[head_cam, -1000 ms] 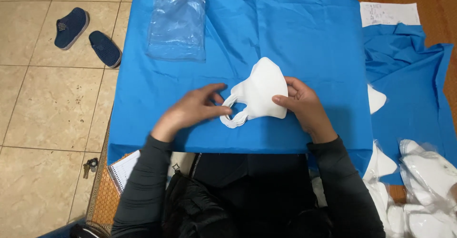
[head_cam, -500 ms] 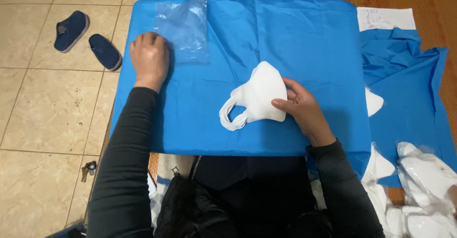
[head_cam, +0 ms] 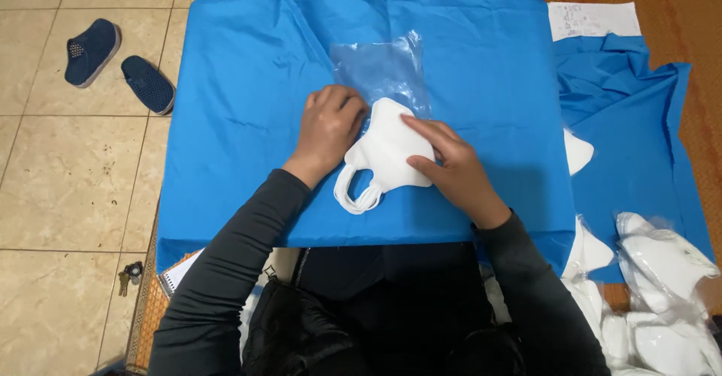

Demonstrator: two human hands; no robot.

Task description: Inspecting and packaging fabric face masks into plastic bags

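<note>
A white face mask (head_cam: 387,150) lies folded on the blue cloth (head_cam: 241,120) that covers the table, with its ear loops (head_cam: 357,195) trailing toward the person. The right hand (head_cam: 451,169) rests on the mask's right half, fingers stretched flat and pressing it down rather than closing round it, much as it did half a second ago. The left hand (head_cam: 331,124) has changed most: half a second ago it lay far out at the cloth's upper left on the clear plastic bag (head_cam: 383,71), well apart from the mask; now it sits just beside the mask's left edge, fingers curled, at the lower corner of the bag. Whether those fingers actually pinch the bag's edge cannot be told, since they are turned under. The bag itself has come along with the hand, from the upper left corner to the middle of the cloth, where its lower edge touches or slips under the top of the mask. To the right, a second blue cloth (head_cam: 639,135) lies crumpled beside a white sheet of paper (head_cam: 594,19), and a heap of white masks (head_cam: 662,286) sits at the lower right. Two dark blue shoes (head_cam: 120,64) stand on the tiled floor (head_cam: 60,195) at the left, keys (head_cam: 128,277) lower down.
</note>
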